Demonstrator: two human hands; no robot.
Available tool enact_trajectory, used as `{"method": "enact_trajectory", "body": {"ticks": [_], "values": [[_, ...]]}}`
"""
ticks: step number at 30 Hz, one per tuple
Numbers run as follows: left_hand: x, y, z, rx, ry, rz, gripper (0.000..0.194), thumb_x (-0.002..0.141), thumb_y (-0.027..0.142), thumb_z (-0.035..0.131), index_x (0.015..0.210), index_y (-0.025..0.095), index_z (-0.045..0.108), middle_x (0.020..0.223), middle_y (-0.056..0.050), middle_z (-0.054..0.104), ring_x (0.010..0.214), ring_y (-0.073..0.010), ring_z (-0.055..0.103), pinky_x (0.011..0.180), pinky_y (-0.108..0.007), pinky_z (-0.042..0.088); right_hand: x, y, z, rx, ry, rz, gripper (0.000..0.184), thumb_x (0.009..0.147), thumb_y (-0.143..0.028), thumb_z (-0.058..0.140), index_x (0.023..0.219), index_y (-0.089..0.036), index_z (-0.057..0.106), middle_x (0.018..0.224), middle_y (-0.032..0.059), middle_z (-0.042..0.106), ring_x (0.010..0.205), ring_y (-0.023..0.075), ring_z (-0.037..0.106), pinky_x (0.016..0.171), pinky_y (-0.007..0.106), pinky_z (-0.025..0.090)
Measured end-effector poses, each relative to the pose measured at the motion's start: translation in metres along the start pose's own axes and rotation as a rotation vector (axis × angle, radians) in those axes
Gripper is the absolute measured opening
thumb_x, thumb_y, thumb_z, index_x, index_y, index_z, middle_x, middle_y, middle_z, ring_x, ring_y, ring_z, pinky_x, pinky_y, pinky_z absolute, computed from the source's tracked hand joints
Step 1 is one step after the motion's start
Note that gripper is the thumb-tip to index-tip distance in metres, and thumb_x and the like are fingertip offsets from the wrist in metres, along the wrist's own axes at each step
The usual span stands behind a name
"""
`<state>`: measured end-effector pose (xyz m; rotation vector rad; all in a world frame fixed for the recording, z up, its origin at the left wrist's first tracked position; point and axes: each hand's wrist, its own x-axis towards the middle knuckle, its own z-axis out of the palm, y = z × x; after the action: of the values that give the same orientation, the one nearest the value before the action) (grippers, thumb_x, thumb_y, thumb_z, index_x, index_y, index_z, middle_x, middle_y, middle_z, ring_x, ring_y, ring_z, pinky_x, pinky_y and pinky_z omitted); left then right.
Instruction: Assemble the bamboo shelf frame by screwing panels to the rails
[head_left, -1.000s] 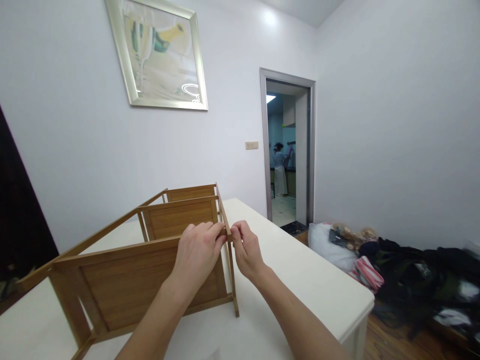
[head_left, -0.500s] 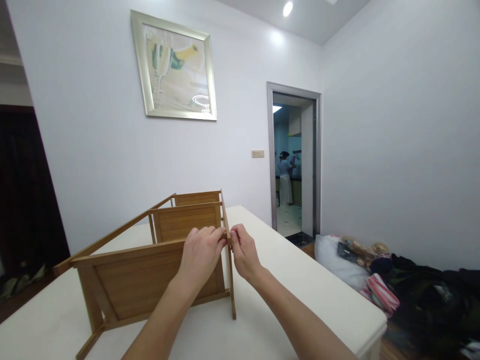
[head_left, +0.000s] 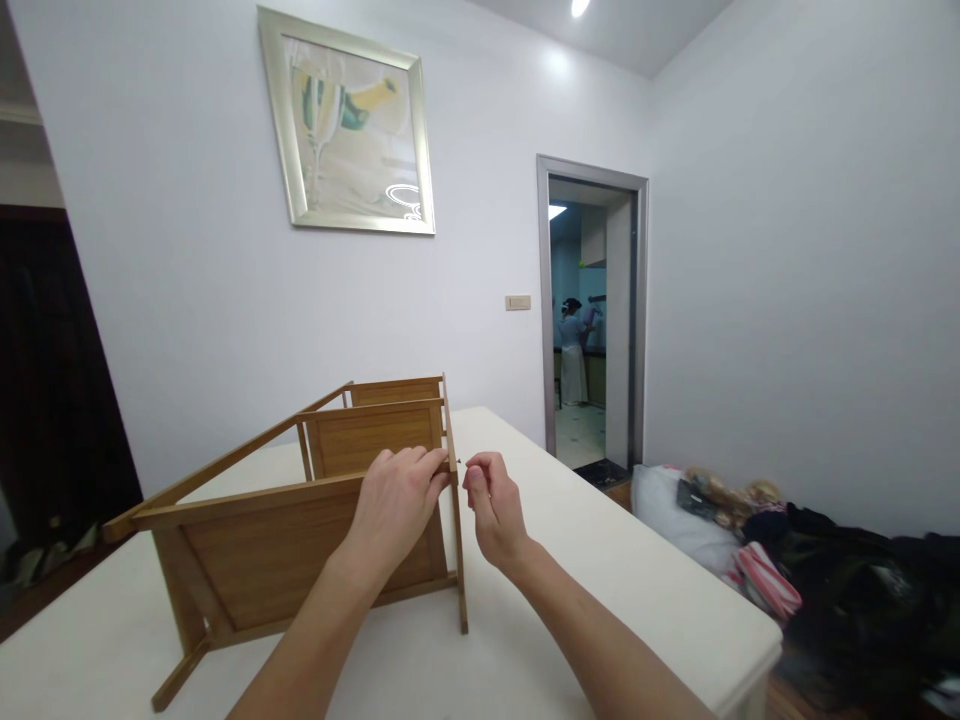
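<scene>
A wooden shelf rack [head_left: 292,565] lies on its side on a white table [head_left: 592,560], its panels standing upright. My left hand [head_left: 401,500] is closed over the top edge of the nearest panel, at the corner where it meets the right-hand frame rail [head_left: 459,560]. From the outer side of that rail sticks a tiny dark piece, perhaps a screw [head_left: 459,461]. Just right of it, a small gap away, my right hand [head_left: 495,505] is held with thumb and fingers curled together. Whether anything is between those fingertips cannot be made out.
Clothes and bags are heaped [head_left: 847,570] on the right, beyond the table's edge. A framed picture [head_left: 352,140] hangs on the wall. Through a doorway [head_left: 589,320] a person [head_left: 573,350] stands in another room. A dark opening [head_left: 56,380] is at the left.
My right hand has drawn slightly right, off the rail, exposing the tiny dark piece. My left hand keeps its grip on the rack. The camera view has shifted.
</scene>
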<state>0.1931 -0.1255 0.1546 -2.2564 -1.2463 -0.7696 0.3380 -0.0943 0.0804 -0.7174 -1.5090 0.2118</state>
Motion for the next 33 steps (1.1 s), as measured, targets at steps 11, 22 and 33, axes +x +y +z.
{"method": "enact_trajectory", "body": {"ticks": [11, 22, 33], "values": [[0.001, 0.014, -0.009, 0.060, -0.002, 0.048, 0.014, 0.094, 0.021, 0.051, 0.092, 0.021, 0.064, 0.085, -0.003, 0.070, 0.078, -0.0196, 0.062, 0.070, -0.033, 0.036, 0.012, -0.012, -0.013, -0.148, -0.012, -0.198, 0.017, 0.099, -0.026, 0.037, 0.090, -0.022, 0.051, 0.079, 0.0016, 0.054, 0.071, 0.0163, 0.052, 0.065, 0.029, 0.042], [0.001, 0.015, -0.009, 0.080, -0.006, 0.052, 0.014, 0.095, 0.020, 0.050, 0.094, 0.020, 0.064, 0.086, -0.004, 0.071, 0.079, -0.0205, 0.062, 0.070, -0.034, 0.036, 0.016, -0.014, -0.016, -0.120, -0.020, -0.201, 0.019, 0.098, -0.027, 0.038, 0.086, -0.022, 0.052, 0.077, 0.0008, 0.054, 0.069, 0.0156, 0.052, 0.063, 0.029, 0.042], [0.000, 0.016, -0.011, 0.037, 0.007, 0.057, 0.013, 0.094, 0.019, 0.051, 0.092, 0.021, 0.064, 0.085, -0.003, 0.069, 0.077, -0.0209, 0.061, 0.070, -0.034, 0.035, 0.019, -0.019, -0.016, -0.123, -0.059, -0.064, 0.034, 0.101, -0.035, 0.033, 0.069, -0.024, 0.039, 0.062, -0.0040, 0.043, 0.055, 0.0134, 0.041, 0.055, 0.027, 0.033]]}}
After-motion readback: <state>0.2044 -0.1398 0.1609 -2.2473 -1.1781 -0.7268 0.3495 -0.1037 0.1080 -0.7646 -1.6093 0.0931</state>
